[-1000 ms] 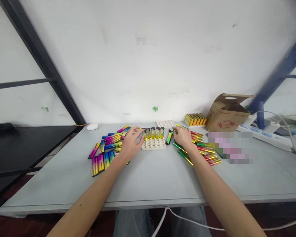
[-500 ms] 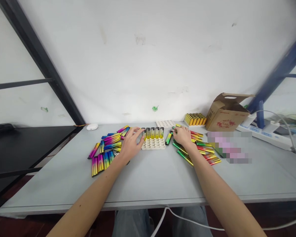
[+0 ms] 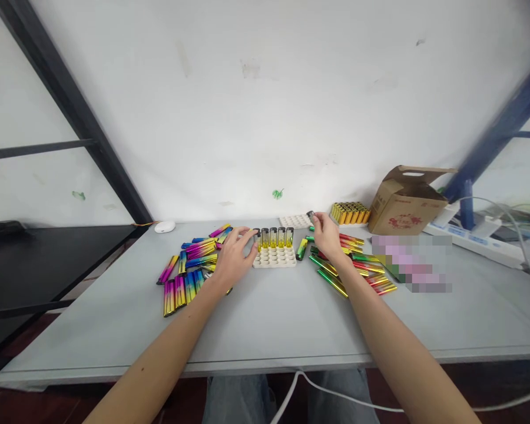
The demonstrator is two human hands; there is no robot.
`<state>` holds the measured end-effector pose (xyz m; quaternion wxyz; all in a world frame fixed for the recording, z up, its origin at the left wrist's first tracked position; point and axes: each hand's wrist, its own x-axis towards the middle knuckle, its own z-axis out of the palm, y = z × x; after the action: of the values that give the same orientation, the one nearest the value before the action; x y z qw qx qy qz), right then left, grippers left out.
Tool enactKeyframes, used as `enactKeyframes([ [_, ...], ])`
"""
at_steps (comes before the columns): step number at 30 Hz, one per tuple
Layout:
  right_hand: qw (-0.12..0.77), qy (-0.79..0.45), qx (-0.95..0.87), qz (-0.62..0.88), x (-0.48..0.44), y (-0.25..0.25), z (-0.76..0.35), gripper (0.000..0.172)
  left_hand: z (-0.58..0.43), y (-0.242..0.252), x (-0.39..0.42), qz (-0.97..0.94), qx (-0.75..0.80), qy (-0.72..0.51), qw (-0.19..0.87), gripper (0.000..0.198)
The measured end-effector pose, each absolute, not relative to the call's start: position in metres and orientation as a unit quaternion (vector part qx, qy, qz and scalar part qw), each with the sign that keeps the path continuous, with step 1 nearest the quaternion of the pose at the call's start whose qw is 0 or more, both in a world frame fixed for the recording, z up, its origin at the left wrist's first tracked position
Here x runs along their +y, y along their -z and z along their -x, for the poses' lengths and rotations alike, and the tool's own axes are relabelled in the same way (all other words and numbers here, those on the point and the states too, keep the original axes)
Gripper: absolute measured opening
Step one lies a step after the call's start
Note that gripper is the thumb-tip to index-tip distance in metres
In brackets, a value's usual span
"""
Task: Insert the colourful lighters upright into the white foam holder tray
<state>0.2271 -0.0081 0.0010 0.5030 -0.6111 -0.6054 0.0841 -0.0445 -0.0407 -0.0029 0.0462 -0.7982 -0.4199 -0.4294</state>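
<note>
Lighter (image 3: 310,215) is pinched upright by right hand (image 3: 325,237), raised just right of the tray (image 3: 274,257); left hand (image 3: 234,259) is rested loosely against the tray's left edge

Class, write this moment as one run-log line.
left hand: steadying white tray | right hand: lifted, pinching a lighter | tray: back row filled | loose lighters: both sides

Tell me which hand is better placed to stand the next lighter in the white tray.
Right. The right hand is raised with a lighter pinched in its fingertips, just beside the white tray. The left hand rests flat against the tray's left edge, apparently steadying it.
</note>
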Motion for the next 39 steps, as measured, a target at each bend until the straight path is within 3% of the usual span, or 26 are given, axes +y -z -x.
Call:
enactKeyframes([
  [3,0.63,-0.203,-0.555,0.503,-0.009,-0.007,-0.215,0.033,0.044,0.003,-0.041,0.797,-0.419,0.432,0.047,0.029],
  [6,0.676,-0.336,-0.506,0.418,-0.02,-0.019,-0.199,0.033,0.044,0.003,-0.041,0.797,-0.418,0.433,0.047,0.028],
  [11,0.608,-0.591,-0.459,0.263,-0.046,-0.042,-0.177,0.041,0.044,0.003,-0.041,0.798,-0.417,0.431,0.046,0.029],
  [16,0.521,-0.735,-0.387,0.194,-0.057,-0.042,-0.166,0.046,0.043,0.003,-0.041,0.799,-0.418,0.429,0.052,0.029],
  [23,0.461,-0.806,-0.323,0.182,-0.055,-0.026,-0.15,0.041,0.043,0.003,-0.041,0.799,-0.419,0.429,0.05,0.029],
  [39,0.452,-0.8,-0.332,0.215,-0.055,-0.019,-0.144,0.039,0.042,0.003,-0.043,0.8,-0.43,0.417,0.032,0.034],
])
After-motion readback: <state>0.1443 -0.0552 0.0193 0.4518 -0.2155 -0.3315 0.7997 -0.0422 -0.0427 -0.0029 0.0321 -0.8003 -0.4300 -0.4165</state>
